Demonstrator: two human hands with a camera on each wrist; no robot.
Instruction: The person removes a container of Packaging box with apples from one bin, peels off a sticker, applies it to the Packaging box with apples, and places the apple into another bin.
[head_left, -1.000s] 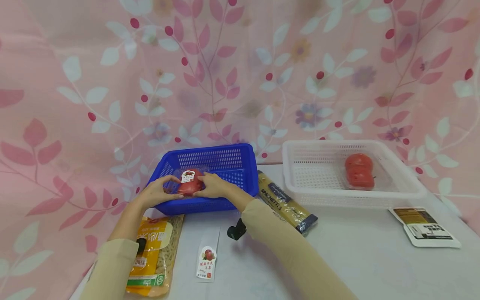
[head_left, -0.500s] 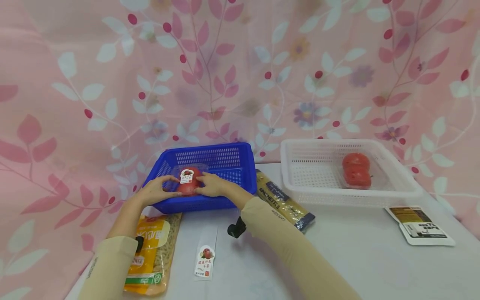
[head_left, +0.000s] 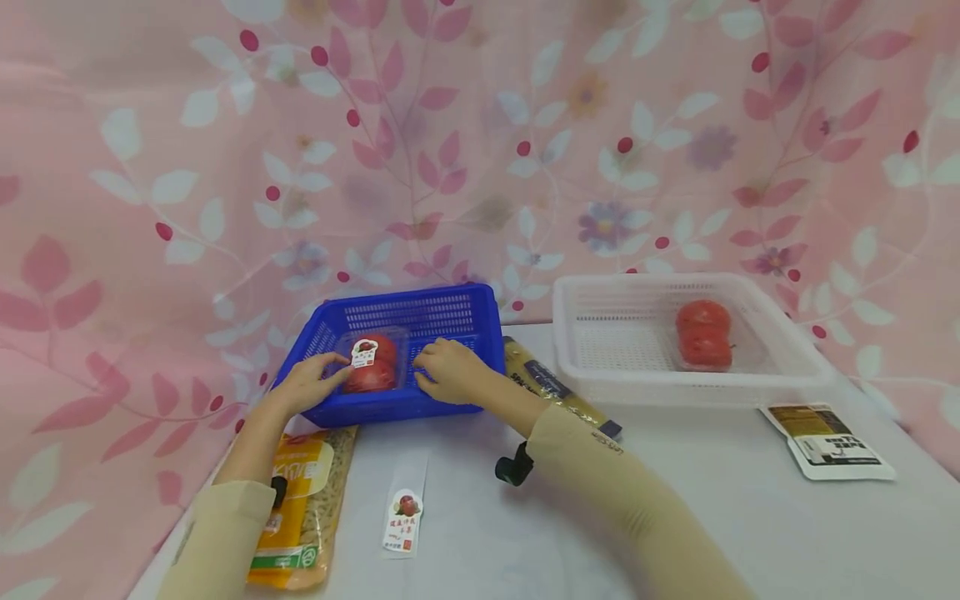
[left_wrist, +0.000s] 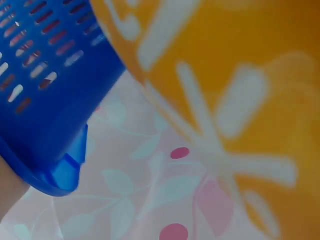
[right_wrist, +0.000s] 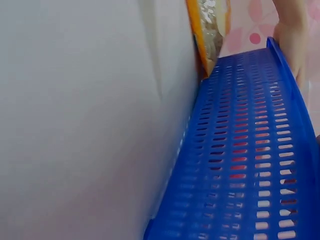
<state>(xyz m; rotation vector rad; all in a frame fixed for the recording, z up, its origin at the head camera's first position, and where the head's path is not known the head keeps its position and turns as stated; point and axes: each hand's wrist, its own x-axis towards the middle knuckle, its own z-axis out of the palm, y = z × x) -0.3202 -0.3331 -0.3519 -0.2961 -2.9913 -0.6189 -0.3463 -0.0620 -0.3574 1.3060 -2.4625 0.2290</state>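
Note:
A clear plastic box of red fruit (head_left: 380, 377) with a white apple-picture label lies in the left part of the blue basket (head_left: 420, 407). My left hand (head_left: 309, 385) rests over the basket's left front rim, fingertips at the box's left side. Apart from the box, to its right, my right hand (head_left: 455, 372) hovers over the basket with loosely bent fingers; nothing shows in it. In the right wrist view, the basket's slotted wall (right_wrist: 240, 150) fills much of the picture, with red showing through.
A yellow bag (head_left: 300, 508) lies front left, beside a label strip (head_left: 403, 521). A spaghetti pack (head_left: 558, 387) lies right of the blue basket. The white basket (head_left: 697, 390) holds another box of red fruit (head_left: 705, 337); a flat pouch (head_left: 828, 443) lies before it.
My right hand has let go of the box's right side and moved right. The left hand stays near the box's left side. The view has shifted slightly.

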